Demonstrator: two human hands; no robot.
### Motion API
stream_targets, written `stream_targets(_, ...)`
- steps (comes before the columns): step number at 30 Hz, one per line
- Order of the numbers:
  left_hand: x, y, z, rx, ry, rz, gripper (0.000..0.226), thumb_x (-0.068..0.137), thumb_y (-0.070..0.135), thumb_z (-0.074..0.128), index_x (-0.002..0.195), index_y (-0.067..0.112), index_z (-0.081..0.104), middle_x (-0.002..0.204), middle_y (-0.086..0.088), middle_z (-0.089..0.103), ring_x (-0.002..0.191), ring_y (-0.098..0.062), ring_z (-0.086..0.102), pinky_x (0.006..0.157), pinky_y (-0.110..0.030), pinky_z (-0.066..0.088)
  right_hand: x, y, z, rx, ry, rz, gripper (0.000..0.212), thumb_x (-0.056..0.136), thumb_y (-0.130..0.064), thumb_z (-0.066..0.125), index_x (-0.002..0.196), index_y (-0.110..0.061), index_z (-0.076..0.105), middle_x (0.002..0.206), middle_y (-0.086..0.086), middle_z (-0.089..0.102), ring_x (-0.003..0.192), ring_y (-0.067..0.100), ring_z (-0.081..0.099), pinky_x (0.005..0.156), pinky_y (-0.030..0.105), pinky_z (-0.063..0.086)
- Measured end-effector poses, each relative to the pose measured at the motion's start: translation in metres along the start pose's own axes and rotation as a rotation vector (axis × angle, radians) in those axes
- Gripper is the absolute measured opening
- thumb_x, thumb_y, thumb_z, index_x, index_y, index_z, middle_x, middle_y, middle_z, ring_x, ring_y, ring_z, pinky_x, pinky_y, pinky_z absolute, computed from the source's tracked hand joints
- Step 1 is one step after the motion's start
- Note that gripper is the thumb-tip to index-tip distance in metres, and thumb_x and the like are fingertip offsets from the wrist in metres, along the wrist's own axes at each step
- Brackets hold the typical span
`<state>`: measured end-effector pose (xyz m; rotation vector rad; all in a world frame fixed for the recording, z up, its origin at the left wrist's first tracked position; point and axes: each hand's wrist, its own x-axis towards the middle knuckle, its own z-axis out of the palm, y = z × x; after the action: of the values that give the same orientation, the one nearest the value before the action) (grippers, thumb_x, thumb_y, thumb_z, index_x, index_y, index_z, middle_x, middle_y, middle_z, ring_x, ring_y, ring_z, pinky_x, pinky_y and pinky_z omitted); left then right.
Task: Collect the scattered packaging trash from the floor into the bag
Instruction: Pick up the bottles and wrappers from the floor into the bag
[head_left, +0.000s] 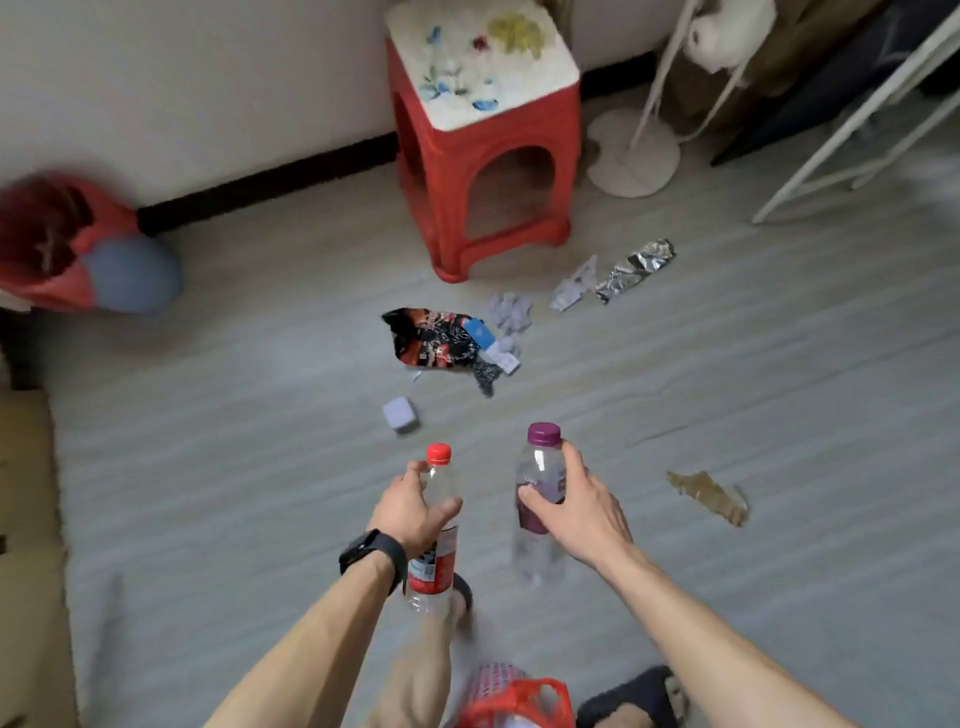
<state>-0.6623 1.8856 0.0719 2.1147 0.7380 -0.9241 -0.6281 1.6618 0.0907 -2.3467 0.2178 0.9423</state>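
Gripping one bottle apiece, both hands are full. The left hand (410, 506) curls round the neck of a clear bottle with a red cap (435, 525), and the right hand (576, 499) wraps the upper body of a clear bottle with a purple cap (540, 493). That makes two bottles, both cap-up. A black watch (371, 551) sits on the left wrist.

More trash lies on the grey floor (234, 467) beyond the bottles. There is one black-and-red wrapper (436, 340), one silver foil wrapper (636, 270), one brown wrapper (709, 498) off to the right, two pale crumpled scraps (510, 310) (574, 285), and one small grey box (400, 414) just ahead of the left hand.

Two red bags show: one red bag (519, 701) at the bottom edge between the forearms, and one blurred red bag (52, 244) by the wall on the left. One red stool (483, 156) stands behind the litter.
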Motion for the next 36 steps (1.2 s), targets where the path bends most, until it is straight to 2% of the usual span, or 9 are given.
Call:
stream_targets(6,0.000,-0.080,-0.176,-0.223,0.223,-0.111,0.070,0.082,0.042,0.074,0.136,0.012,0.043,0.129,-0.010,0.060,0.118,-0.028,0.058,0.094,-0.033,0.045,0.006,-0.187,0.044,-0.118,-0.109,-0.203,0.073,0.082,-0.053,0.063,0.143,-0.031,0.028,0.133,0.007,0.059,0.118,0.032,0.057,0.092,0.038,0.049)
stream_targets(9,-0.004,-0.123,-0.243,-0.327,0.340,-0.176,0.070,0.081,0.045,0.075,0.134,0.013,0.044,0.129,-0.011,0.060,0.118,-0.029,0.057,0.096,-0.034,0.043,0.011,-0.261,0.069,-0.123,-0.118,-0.274,0.066,0.082,-0.051,0.065,0.133,-0.026,0.032,0.128,0.007,0.059,0.116,0.031,0.057,0.089,0.037,0.048)
stream_targets(14,-0.006,-0.175,-0.320,-0.468,0.470,-0.223,0.069,0.081,0.044,0.075,0.135,0.016,0.044,0.128,-0.008,0.060,0.117,-0.028,0.057,0.095,-0.035,0.043,0.017,-0.352,0.104,-0.064,-0.083,-0.288,0.068,0.081,-0.063,0.064,0.125,-0.021,0.035,0.123,0.003,0.061,0.114,0.029,0.058,0.089,0.037,0.047)
stream_targets(18,0.008,-0.195,-0.372,-0.533,0.550,-0.218,0.068,0.080,0.045,0.076,0.134,0.018,0.046,0.123,-0.003,0.061,0.115,-0.024,0.057,0.094,-0.033,0.042,0.028,-0.408,0.126,-0.005,-0.021,-0.323,0.057,0.078,-0.067,0.062,0.112,-0.026,0.040,0.110,-0.003,0.062,0.102,0.023,0.060,0.085,0.037,0.048)
stream_targets(22,0.034,-0.201,-0.426,-0.528,0.598,-0.207,0.068,0.080,0.045,0.076,0.135,0.018,0.046,0.122,-0.002,0.060,0.115,-0.024,0.057,0.092,-0.032,0.042,0.048,-0.464,0.143,0.004,-0.024,-0.370,0.053,0.079,-0.062,0.066,0.110,-0.027,0.041,0.107,-0.004,0.061,0.100,0.022,0.059,0.084,0.038,0.048)
stream_targets(27,0.087,-0.214,-0.507,-0.430,0.669,-0.222,0.064,0.077,0.047,0.075,0.130,0.021,0.049,0.121,-0.004,0.059,0.110,-0.027,0.060,0.092,-0.038,0.048,0.103,-0.542,0.167,0.012,-0.045,-0.433,0.051,0.080,-0.047,0.074,0.115,-0.027,0.044,0.108,-0.009,0.059,0.101,0.018,0.056,0.079,0.029,0.038)
stream_targets(31,0.129,-0.230,-0.564,-0.354,0.736,-0.250,0.065,0.077,0.046,0.075,0.131,0.023,0.050,0.116,-0.009,0.060,0.107,-0.030,0.059,0.087,-0.035,0.047,0.153,-0.597,0.190,-0.016,-0.068,-0.460,0.052,0.079,-0.049,0.074,0.115,-0.030,0.041,0.102,-0.009,0.060,0.095,0.018,0.057,0.076,0.031,0.039)
stream_targets(36,0.157,-0.252,-0.618,-0.302,0.774,-0.250,0.058,0.077,0.052,0.072,0.125,0.031,0.050,0.120,0.000,0.064,0.110,-0.029,0.060,0.086,-0.037,0.049,0.186,-0.657,0.216,-0.068,-0.104,-0.464,0.051,0.079,-0.055,0.070,0.112,-0.031,0.040,0.101,-0.007,0.062,0.092,0.016,0.062,0.077,0.036,0.047)
